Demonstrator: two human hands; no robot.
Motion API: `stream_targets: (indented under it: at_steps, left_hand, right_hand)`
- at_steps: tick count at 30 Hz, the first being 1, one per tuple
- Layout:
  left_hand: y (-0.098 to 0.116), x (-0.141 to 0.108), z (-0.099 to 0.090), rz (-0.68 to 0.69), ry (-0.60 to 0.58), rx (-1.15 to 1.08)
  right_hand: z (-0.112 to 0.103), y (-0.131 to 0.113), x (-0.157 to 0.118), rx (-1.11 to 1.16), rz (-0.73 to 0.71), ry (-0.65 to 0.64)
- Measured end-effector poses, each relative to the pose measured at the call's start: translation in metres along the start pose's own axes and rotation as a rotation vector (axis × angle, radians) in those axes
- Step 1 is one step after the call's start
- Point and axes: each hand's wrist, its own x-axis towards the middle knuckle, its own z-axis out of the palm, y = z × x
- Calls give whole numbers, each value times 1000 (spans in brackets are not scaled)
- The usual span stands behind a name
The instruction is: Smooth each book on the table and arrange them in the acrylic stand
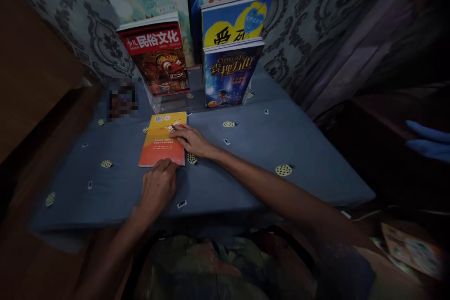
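Observation:
A yellow-and-orange book (160, 143) lies flat on the cloth-covered table, with a barcode near its far edge. My right hand (193, 141) reaches in from the right and rests on the cover's right side, fingers stretched out over it. At the book's near edge, my left hand (159, 187) has its fingers curled against the lower right corner. The left fingertips are partly hidden behind the knuckles.
Behind the book, a clear stand holds a red book (161, 58), a dark blue book (230, 75), a blue-and-yellow book (232, 18) and taller books. The table (246, 150) has a blue cloth with pineapple prints. Blue fingers (429, 140) show at far right.

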Motion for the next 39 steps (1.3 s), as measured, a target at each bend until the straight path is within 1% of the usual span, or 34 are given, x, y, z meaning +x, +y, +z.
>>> stream_targets:
  at_steps: [3,6,8,10,11,13,14,15,16,18,19,21,23,27,30,31,33,36,37,39]
  left_hand:
    - [9,3,4,40,19,-76]
    - [3,4,7,93,72,-286]
    - [-11,8,6,107,97,-478]
    - [-33,17,4,49,152,-579]
    - [-46,23,4,-8,207,-567]
    - [-70,38,4,-122,319,-466]
    - [-80,45,6,-162,343,-410]
    - [-88,52,9,-193,329,-370]
    - [-94,58,13,-220,290,-351]
    - [-100,68,21,-242,218,-357]
    - [-101,72,25,-241,209,-380]
    - [-102,77,30,-247,242,-463]
    - [-104,81,32,-296,273,-620]
    - [-112,86,24,-466,287,-1038]
    - [-112,87,13,-635,312,-1267]
    - [-110,87,9,-681,303,-1330]
    - [-101,86,3,-731,239,-1464]
    - [-85,86,-1,-740,120,-1660]
    - [-81,87,-1,-742,101,-1706]
    - [-76,87,1,-747,102,-1752]
  right_hand:
    - [0,1,0,-13,-2,9]
    - [0,2,-1,-24,-7,13]
    - [-1,1,-2,-30,-14,14]
    - [-1,-1,-3,-40,-21,19]
    - [-1,-2,-3,-48,-23,25]
    - [0,-6,-5,-78,-17,40]
    - [0,-9,-6,-102,-6,48]
    - [0,-11,-7,-131,11,58]
    - [0,-14,-8,-162,34,70]
    - [0,-18,-9,-228,98,95]
    - [0,-20,-10,-256,135,105]
    - [0,-22,-11,-288,190,109]
    - [0,-22,-11,-288,201,103]
    - [2,-18,-11,-260,182,103]
    - [3,-16,-12,-248,183,85]
    - [3,-15,-13,-244,183,78]
    - [3,-16,-13,-232,179,71]
    - [2,-19,-14,-191,172,70]
    - [2,-20,-15,-169,174,71]
    - [1,-19,-17,-112,191,79]
